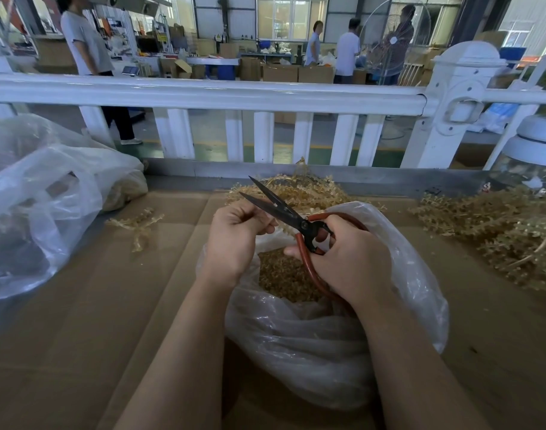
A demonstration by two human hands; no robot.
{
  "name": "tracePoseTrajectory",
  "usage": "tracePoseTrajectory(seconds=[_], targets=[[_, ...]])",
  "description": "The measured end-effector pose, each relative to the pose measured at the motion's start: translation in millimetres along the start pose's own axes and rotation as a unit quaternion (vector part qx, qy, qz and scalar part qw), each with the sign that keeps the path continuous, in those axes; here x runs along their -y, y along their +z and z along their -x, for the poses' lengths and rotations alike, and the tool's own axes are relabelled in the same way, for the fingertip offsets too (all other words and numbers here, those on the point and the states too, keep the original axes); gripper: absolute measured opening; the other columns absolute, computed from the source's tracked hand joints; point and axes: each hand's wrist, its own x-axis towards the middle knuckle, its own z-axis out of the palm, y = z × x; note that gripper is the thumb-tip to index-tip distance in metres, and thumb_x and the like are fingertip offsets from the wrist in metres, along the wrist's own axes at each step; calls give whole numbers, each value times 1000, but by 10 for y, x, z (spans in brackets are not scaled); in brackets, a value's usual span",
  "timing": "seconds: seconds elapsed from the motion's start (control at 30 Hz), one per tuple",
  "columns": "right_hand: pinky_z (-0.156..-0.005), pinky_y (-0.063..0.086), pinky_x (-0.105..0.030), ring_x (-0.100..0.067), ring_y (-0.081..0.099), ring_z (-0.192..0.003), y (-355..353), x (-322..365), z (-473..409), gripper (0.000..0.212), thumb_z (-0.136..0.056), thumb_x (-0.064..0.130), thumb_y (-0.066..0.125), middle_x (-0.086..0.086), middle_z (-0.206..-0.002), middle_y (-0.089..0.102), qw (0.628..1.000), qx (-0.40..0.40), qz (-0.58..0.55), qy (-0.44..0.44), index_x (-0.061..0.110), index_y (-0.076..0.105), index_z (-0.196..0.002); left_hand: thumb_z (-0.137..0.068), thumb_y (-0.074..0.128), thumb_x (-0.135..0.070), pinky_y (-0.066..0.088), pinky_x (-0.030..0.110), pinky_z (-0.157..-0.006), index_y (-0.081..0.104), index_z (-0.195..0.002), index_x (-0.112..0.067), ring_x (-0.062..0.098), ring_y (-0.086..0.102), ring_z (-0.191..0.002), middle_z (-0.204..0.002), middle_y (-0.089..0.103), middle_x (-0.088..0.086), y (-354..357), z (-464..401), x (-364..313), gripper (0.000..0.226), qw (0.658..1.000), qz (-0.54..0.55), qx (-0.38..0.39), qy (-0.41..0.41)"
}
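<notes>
Head view puts the scissors (284, 209) just above the mouth of the clear plastic bag (327, 336), blades parted, with the right hand (349, 262) gripping the red handles and the left hand (234, 240) pinching what looks like a small golden sprig (285, 228) beside the blades. Cut pieces (284, 274) lie inside the bag, and uncut sprigs (299, 187) are heaped behind it on the desk (110, 305). The left fingertips sit so close to the blades that a hasty snip could nick them, or a piece could spring past the bag's rim.
</notes>
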Motion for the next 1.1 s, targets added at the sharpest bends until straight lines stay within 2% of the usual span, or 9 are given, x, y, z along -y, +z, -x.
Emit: tracePoseTrajectory(seconds=[0.1,0.23,0.33,0.53,0.67,0.9,1.1], targets=[[-58,33,-6,2,49,-66,-12,8,-8,71,-69,91,44,23,-76,55,1000,-1,6,3,28,67,-91,-89,49,18,50,20,-64,70,-82,-5,7,57,-62,-62,63,-6,-7,-5,2,32,1000,8,4,-2],[-58,37,-11,1,51,-70,-14,3,-17,66,-69,88,52,22,-80,58,1000,8,11,4,29,65,-95,-87,49,19,50,20,-64,71,-80,-8,8,57,-64,-64,64,-6,-9,-2,10,36,1000,1,7,10],[-58,35,-9,1,52,-71,-21,7,-16,67,-68,88,51,20,-82,63,1000,14,7,1,29,66,-95,-86,50,19,50,20,-63,70,-78,-8,7,57,-64,-64,65,-6,-14,-4,16,36,1000,-15,6,18],[-55,32,-8,1,50,-66,-34,11,-21,70,-67,93,43,20,-75,60,1000,15,12,3,30,64,-90,-86,51,18,52,20,-63,71,-75,-13,9,59,-64,-64,66,-3,-15,-13,16,38,1000,-20,-3,9],[-57,36,-8,0,53,-67,-22,1,-10,71,-66,93,44,19,-75,63,1000,7,3,2,28,66,-87,-87,51,18,52,21,-64,71,-78,-7,11,59,-64,-66,66,2,-7,-21,18,34,1000,-13,-6,-4],[-53,27,-4,2,49,-58,-28,14,2,68,-68,91,47,20,-66,57,1000,-12,-8,-5,27,67,-80,-89,49,17,51,20,-65,68,-78,-4,11,56,-63,-67,62,7,6,-9,-8,31,1000,5,5,-9],[-57,34,-6,-1,55,-62,-20,2,3,71,-69,90,46,17,-69,64,999,-8,-31,-13,24,69,-82,-93,49,12,52,28,-72,66,-90,8,15,58,-68,-71,62,8,-5,-4,17,18,1000,12,11,-13]])
